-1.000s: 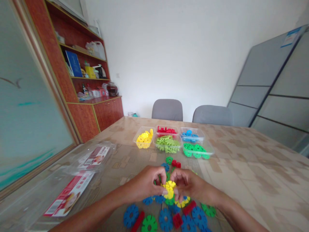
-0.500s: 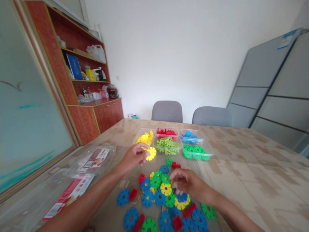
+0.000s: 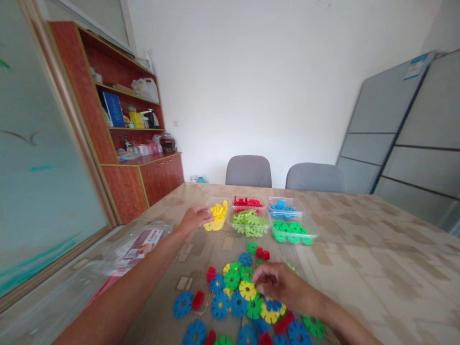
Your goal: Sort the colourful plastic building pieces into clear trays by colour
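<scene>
Yellow plastic pieces [image 3: 218,215] are lying heaped in a clear plastic tray [image 3: 228,215], and the left hand [image 3: 194,220] is reaching right up to them, partly open, with its fingers stretched over the tray's left edge and meeting the heap; whether it is gripping a piece cannot be told. Three more clear trays are sitting just beside that one on the far part of the worktop [image 3: 359,249], holding red pieces [image 3: 247,203], light green pieces [image 3: 249,224] and blue pieces [image 3: 281,206], with a fourth of bright green pieces [image 3: 293,232] nearer on the right. The right hand [image 3: 278,282] is hanging low over a loose spread of blue, green, yellow and red interlocking pieces, its fingers loosely curled and no piece showing in its grip. A yellow disc [image 3: 247,290] is lying just left of its fingertips, and a blue disc [image 3: 273,305] is lying just under its palm. Clear plastic packaging [image 3: 140,247] is lying left of the left forearm, while two grey chairs [image 3: 247,171] are standing beyond the worktop's far edge.
</scene>
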`<state>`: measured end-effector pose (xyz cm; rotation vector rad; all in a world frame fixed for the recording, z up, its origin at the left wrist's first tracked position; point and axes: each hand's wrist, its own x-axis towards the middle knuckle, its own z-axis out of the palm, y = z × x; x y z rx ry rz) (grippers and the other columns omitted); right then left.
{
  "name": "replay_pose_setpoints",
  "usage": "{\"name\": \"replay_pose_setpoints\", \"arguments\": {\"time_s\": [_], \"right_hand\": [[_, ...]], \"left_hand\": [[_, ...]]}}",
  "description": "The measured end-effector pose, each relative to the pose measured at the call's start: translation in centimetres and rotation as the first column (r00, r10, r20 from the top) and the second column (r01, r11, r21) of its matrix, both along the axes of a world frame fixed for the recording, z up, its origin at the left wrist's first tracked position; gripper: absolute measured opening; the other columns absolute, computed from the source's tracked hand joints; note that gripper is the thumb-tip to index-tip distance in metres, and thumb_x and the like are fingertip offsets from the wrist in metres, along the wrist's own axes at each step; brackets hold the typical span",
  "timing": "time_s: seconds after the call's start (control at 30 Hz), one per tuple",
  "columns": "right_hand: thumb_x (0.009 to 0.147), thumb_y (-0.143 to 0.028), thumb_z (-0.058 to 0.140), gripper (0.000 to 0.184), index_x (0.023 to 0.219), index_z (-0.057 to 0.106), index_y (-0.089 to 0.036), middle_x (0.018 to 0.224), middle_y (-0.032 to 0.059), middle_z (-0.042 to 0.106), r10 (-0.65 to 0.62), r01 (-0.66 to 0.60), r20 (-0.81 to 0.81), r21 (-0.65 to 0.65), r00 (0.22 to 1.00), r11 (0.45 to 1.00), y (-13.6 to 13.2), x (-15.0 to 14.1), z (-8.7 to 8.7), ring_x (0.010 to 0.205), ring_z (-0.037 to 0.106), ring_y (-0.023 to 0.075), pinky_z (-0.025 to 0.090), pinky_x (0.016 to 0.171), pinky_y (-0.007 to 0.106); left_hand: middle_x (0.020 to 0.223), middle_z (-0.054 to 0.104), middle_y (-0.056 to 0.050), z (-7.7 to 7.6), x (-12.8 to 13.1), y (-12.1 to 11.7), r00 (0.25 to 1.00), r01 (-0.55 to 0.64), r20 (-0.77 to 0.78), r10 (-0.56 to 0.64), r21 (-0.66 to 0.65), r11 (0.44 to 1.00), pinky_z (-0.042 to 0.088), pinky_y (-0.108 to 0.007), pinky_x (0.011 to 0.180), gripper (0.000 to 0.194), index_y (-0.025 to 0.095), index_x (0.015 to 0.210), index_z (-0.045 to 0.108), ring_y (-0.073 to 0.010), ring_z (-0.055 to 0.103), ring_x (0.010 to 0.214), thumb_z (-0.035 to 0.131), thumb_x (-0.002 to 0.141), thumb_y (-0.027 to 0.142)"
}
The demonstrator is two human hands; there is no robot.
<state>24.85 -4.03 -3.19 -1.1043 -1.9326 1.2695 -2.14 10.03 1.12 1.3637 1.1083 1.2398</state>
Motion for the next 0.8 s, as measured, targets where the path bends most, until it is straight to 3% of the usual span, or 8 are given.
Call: {"name": "replay_pose_setpoints", "arguments": {"time_s": [0.17,0.33,0.4,0.5,0.63,0.7,0.8], "right_hand": [[0.078,-0.028,0.057,0.012,0.081,0.059,-0.016,0.065,-0.0028,0.054,-0.004,0.004,0.033,0.018,0.999,1.0,-0.1,-0.1,0.6,0.055,0.051,0.0092,0.04,0.051,0.019],[0.084,-0.035,0.049,0.019,0.086,0.059,-0.018,0.07,-0.0009,0.058,-0.072,0.058,0.112,0.126,0.991,0.99,0.7,1.2,1.8,0.06,0.056,0.0122,0.043,0.056,0.022],[0.084,-0.033,0.049,0.018,0.088,0.06,-0.019,0.075,0.0016,0.062,-0.134,0.096,0.178,0.206,0.975,0.974,1.3,2.5,2.2,0.067,0.058,0.0151,0.043,0.06,0.024],[0.08,-0.025,0.051,0.015,0.088,0.062,-0.018,0.084,0.0063,0.065,-0.238,0.139,0.3,0.315,0.924,0.939,2.1,4.7,2.3,0.076,0.058,0.0197,0.042,0.066,0.029],[0.076,-0.018,0.054,0.011,0.082,0.063,-0.016,0.078,0.0073,0.064,-0.279,0.12,0.433,0.359,0.857,0.926,2.3,6.2,1.8,0.069,0.058,0.0202,0.042,0.065,0.031],[0.077,-0.017,0.053,0.012,0.081,0.064,-0.016,0.078,0.0074,0.063,-0.266,0.092,0.46,0.367,0.847,0.926,2.1,5.8,1.7,0.069,0.058,0.02,0.042,0.064,0.031],[0.08,-0.015,0.051,0.016,0.087,0.065,-0.017,0.082,0.006,0.064,-0.203,0.023,0.458,0.368,0.865,0.929,1.5,4.4,1.8,0.072,0.059,0.0184,0.043,0.064,0.027]], "left_hand": [[0.084,0.07,-0.005,0.4,-0.4,-1.8,0.993,0.023,-0.118,-0.013,0.085,0.996,0.052,-0.03,0.069,0.039,0.014,0.09,0.067,-0.0192,0.065,0.074,0.076,0.065,0.042],[0.088,0.072,-0.006,0.5,-1.7,-5.3,0.939,0.166,-0.316,-0.133,0.078,0.983,0.053,-0.032,0.066,0.033,0.017,0.086,0.07,-0.0232,0.066,0.075,0.068,0.067,0.044],[0.094,0.072,-0.006,-0.5,-2.1,-7.0,0.917,0.182,-0.375,-0.136,0.089,0.979,0.052,-0.035,0.079,0.029,0.02,0.088,0.071,-0.026,0.065,0.088,0.067,0.069,0.041],[0.118,0.065,-0.006,-3.2,-2.3,-10.0,0.856,0.147,-0.517,-0.027,0.194,0.97,0.041,-0.041,0.1,0.033,0.024,0.106,0.066,-0.028,0.055,0.114,0.06,0.078,0.039],[0.142,0.045,-0.01,-6.7,-2.1,-13.2,0.74,0.157,-0.67,0.054,0.251,0.955,0.028,-0.049,0.11,0.041,0.023,0.124,0.053,-0.0289,0.038,0.132,0.05,0.087,0.038],[0.145,0.04,-0.011,-7.3,-1.3,-14.1,0.732,0.182,-0.681,0.02,0.223,0.958,0.026,-0.049,0.11,0.041,0.022,0.127,0.049,-0.0282,0.035,0.134,0.046,0.089,0.037],[0.146,0.037,-0.01,-7.0,0.9,-14.5,0.76,0.218,-0.649,-0.037,0.201,0.955,0.027,-0.046,0.111,0.039,0.023,0.128,0.046,-0.0258,0.034,0.135,0.044,0.091,0.035]]}}
